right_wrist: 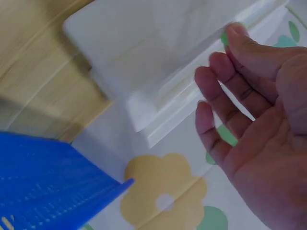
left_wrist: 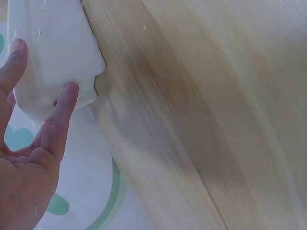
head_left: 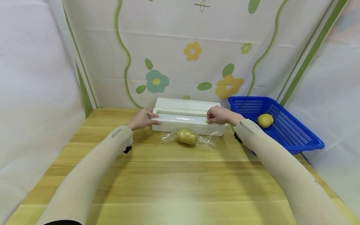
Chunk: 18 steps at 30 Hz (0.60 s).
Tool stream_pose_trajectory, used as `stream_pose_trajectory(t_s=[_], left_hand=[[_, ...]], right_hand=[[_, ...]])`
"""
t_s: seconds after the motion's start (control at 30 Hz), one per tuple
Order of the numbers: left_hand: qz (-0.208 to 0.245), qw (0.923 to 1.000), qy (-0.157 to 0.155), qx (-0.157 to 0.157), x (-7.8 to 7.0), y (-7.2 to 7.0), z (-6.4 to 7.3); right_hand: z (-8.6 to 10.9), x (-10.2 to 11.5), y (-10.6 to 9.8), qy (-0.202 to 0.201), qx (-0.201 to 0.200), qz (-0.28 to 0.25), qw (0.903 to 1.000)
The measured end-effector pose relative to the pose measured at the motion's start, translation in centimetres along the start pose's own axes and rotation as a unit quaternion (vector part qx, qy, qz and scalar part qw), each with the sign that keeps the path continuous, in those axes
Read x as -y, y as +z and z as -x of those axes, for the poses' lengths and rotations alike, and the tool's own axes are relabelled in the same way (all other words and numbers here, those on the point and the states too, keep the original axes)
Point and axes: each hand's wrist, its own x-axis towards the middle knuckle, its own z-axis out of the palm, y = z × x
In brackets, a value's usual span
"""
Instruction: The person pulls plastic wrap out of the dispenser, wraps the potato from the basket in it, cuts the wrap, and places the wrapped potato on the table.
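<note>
A long white cling film box (head_left: pixel 180 125) lies with its lid (head_left: pixel 187 102) raised at the back, and a film roll (head_left: pixel 181 117) shows inside. My left hand (head_left: pixel 142 119) holds the box's left end, thumb on the front face and a finger over the top edge. Near the right end, my right hand (head_left: pixel 222 115) pinches a small green slide cutter (right_wrist: pixel 224 38) on the box's front edge between thumb and index finger; its other fingers curl loosely. In front of the box lies a potato (head_left: pixel 187 136) wrapped in clear film (head_left: pixel 206 140), with loose film ends on both sides.
A blue plastic basket (head_left: pixel 298 123) stands at the right, close to my right forearm, holding a bare potato (head_left: pixel 265 120). The wooden table (head_left: pixel 168 184) reaches back to a flower-patterned cloth (head_left: pixel 174 37). Pale cloth also hangs at both sides.
</note>
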Motion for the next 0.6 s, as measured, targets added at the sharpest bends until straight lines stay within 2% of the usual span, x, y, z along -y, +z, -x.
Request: stream_pose_trajectory(t_s=[0.17,0.4,0.6], left_hand=[[-0.005,1.0,0.0,0.009,-0.4,0.1,0.1],[-0.02,0.9997,0.01,0.005,-0.7,-0.1,0.3],[-0.005,0.9998,0.001,0.018,-0.6,-0.3,0.4]], right_hand=[[1.6,-1.3,-0.4,-0.034,-0.001,0.016,0.9993],[4.5,-2.8,-1.5,0.007,0.025,0.047,0.9986],[4.7,-2.7,-1.6,0.006,0.022,0.067,0.9975]])
